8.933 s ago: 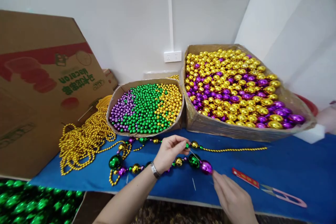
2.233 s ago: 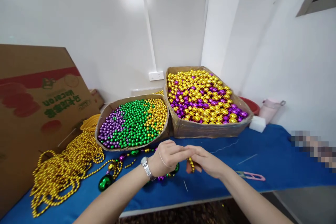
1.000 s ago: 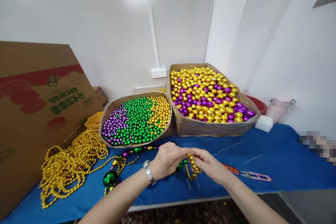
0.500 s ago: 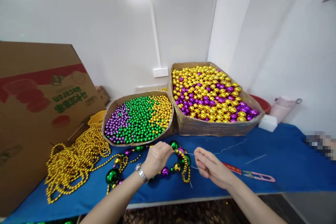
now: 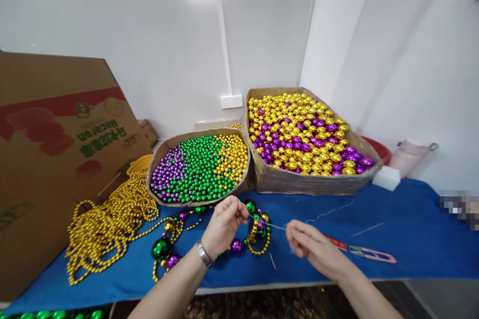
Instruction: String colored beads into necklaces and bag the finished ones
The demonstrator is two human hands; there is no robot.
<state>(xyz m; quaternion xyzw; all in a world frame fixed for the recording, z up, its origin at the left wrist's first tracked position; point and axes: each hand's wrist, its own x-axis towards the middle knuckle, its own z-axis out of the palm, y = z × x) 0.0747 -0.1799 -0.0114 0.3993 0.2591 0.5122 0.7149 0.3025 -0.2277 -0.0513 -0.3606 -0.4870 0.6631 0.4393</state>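
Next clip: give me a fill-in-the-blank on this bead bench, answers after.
The smaller box holds purple, gold and ____ beads.
The larger box holds gold and ____ beads.
The table wears a ____ cloth.
The left hand and right hand pinch a thin thread; the wristwatch is on the ____ wrist.
Missing: green, purple, blue, left.

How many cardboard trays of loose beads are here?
2: a small tray of purple, green and gold beads left, a large tray of gold and purple ones right. Another may hide behind.
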